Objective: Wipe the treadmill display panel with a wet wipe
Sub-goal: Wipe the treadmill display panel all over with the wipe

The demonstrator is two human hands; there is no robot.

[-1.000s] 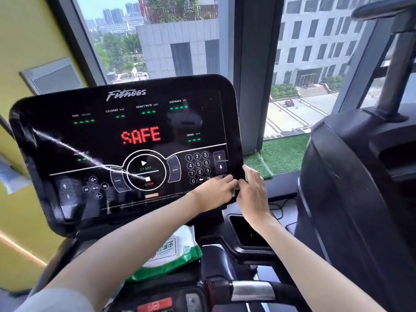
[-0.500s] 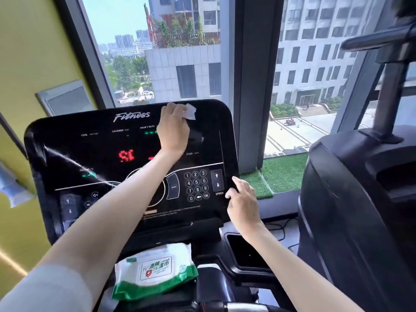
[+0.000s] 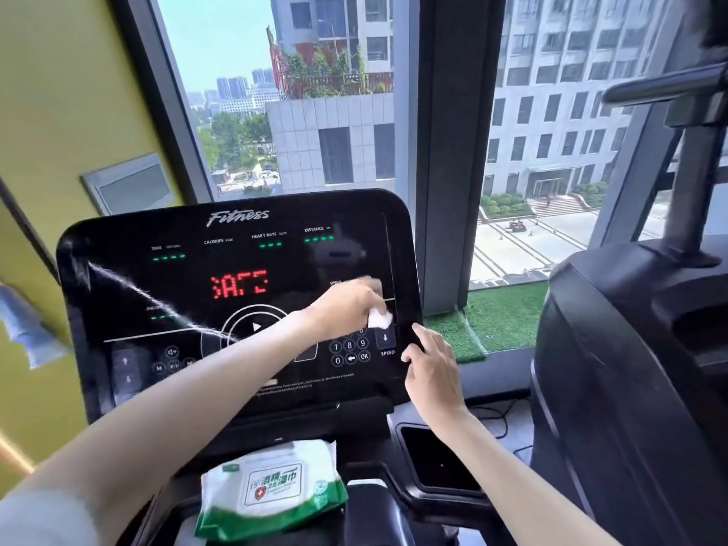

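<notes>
The black treadmill display panel stands in front of me, lit with red letters and green dashes. My left hand presses a crumpled white wet wipe onto the panel's right side, just above the number keypad. My right hand grips the panel's lower right edge, thumb on the front face. A streaky smear runs across the left half of the screen.
A green and white pack of wet wipes lies on the console tray below the panel. A second black machine stands close at the right. Behind are a window pillar and a yellow wall on the left.
My left hand swept from the panel's lower right corner up to the top, then down to the right side above the keypad. The right hand stayed on the lower right edge.
</notes>
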